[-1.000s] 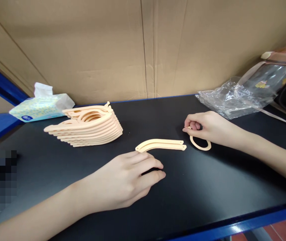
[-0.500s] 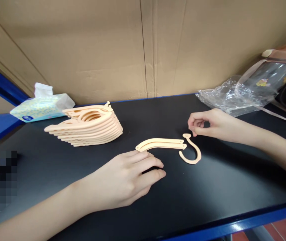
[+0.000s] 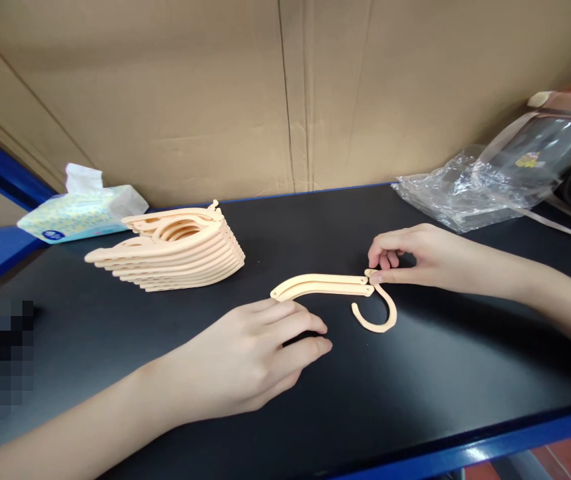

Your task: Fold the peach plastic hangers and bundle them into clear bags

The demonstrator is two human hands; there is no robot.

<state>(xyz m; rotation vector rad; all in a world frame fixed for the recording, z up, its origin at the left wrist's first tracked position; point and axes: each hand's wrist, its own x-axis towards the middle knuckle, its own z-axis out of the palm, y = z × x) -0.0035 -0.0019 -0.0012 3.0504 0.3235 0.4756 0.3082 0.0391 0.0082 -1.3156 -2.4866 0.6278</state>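
"Head view: pinching what, and where?"

"Pinching with the right hand [image 3: 415, 257], narrowed thumb to finger, the eyelet of a cream hanger hook [image 3: 378, 328], lying on the black tabletop [image 3: 415, 400]."

"Pointing which way?"

"Opening leftward, running lengthwise from far eyelet to near bend."

"Getting how far?"

"Meeting or nearly meeting two curved hanger arms [image 3: 325, 289], running left to right; seemingly being laid out, not visibly being fastened."

"Doing what with the left hand [image 3: 260, 350]?"

"Resting with loosely parted fingers at the arms' left end; being unable to tell whether gripping."

"Seeing what farther out?"

"Seeing a stack of cream hangers [image 3: 200, 267] leftward."
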